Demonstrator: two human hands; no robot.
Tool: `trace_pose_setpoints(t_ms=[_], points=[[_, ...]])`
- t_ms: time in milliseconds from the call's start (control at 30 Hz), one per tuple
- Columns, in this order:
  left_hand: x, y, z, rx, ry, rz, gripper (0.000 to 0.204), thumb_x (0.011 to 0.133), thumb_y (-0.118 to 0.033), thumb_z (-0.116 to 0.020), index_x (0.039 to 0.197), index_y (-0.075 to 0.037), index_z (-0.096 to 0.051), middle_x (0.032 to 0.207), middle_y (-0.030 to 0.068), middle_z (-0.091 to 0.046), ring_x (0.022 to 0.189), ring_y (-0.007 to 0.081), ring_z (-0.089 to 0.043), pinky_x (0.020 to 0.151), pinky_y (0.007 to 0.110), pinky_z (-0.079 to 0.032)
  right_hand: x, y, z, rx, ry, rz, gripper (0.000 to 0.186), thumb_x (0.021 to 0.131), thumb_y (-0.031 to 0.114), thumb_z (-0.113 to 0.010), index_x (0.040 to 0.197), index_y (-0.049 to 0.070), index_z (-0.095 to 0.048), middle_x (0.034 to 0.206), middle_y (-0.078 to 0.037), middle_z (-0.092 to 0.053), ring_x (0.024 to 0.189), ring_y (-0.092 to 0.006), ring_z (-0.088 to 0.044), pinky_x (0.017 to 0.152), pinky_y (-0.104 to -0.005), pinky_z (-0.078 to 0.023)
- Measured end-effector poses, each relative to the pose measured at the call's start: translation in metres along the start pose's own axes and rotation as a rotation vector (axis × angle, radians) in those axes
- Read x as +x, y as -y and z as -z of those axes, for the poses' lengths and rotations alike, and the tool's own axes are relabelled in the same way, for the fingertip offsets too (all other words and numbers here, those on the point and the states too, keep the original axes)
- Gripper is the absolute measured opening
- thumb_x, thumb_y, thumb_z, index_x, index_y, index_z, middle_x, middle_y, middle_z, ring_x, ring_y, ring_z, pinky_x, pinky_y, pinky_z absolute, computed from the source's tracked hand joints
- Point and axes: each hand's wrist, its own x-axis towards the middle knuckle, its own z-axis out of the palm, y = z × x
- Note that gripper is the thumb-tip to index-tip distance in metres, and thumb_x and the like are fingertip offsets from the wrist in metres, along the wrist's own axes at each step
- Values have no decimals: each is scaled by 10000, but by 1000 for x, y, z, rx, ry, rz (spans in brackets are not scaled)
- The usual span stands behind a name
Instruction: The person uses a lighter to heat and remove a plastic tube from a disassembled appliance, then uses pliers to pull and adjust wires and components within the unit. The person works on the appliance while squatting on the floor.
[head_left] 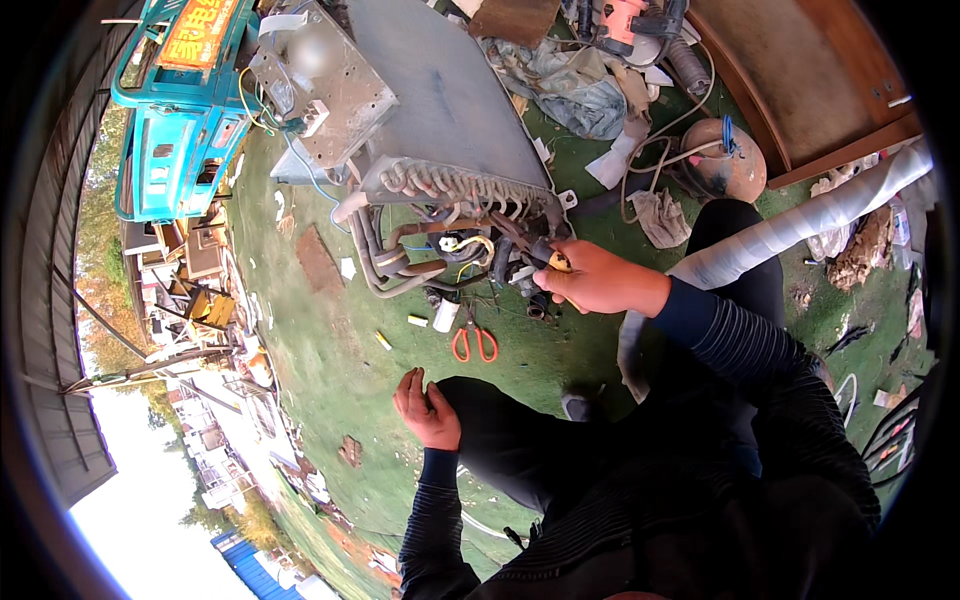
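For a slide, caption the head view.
Right hand works a yellow-handled tool into the air-conditioner unit's pipes; left hand rests on the knee.

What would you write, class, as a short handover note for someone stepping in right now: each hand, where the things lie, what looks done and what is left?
Right hand: gripping a yellow-handled tool at the pipe cluster on the end of the grey metal unit.
Left hand: empty, resting on the left knee.
Orange-handled scissors lie on the green ground below the pipes.
Done: cannot tell which pipes are cut; small bits lie about.
Left: pipes and wires are on the unit.
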Motion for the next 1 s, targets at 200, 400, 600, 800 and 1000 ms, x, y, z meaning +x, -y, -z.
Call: trace_pose_setpoints(t_ms=[200, 400, 600, 800, 1000], points=[[14, -15, -16, -142, 16, 196, 298, 926, -34, -654, 1220, -37, -702, 1237, 150, -675, 1118, 357, -613, 974, 455, -488, -26, 41, 4, 299, 128, -7, 324, 1076, 326, -615, 1093, 3, -608, 941, -66, -667, 751, -137, -660, 558, -294, -523], [26, -6, -31, -144, 4, 58, 251, 927, -27, -657, 1171, -42, -713, 1177, 147, -692, 1031, 340, -629, 886, 447, -514, -16, 27, 16, 90, 11, -72, 342, 1068, 339, -633, 1034, 0, -616, 917, -61, -654, 814, -159, -688, 576, -291, -560], [25, 13, -40, -167, -5, 120, 226, 929, -27, -644, 1141, -30, -722, 1135, 150, -699, 996, 331, -635, 857, 429, -519, -32, 15, 14, 93, -22, -182, 347, 1060, 349, -636, 979, 12, -617, 865, -55, -651, 753, -141, -669, 517, -292, -532], [21, 27, -38, -166, 26, 238, 200, 931, -34, -638, 1103, -23, -739, 1097, 146, -713, 963, 323, -649, 855, 420, -524, -20, 11, 1, -435, -165, 35, 358, 1001, 247, -660, 1161, -70, -614, 951, -182, -677, 882, -293, -707, 647, -368, -568], [19, 38, -40, -113, 9, 126, 174, 938, -37, -642, 1080, -16, -740, 1068, 139, -718, 910, 277, -672, 781, 376, -543, -11, -4, -12, -1138, -707, 233, 466, 902, 186, -685, 1250, -99, -564, 1129, -252, -646, 972, -409, -650, 815, -488, -568]])
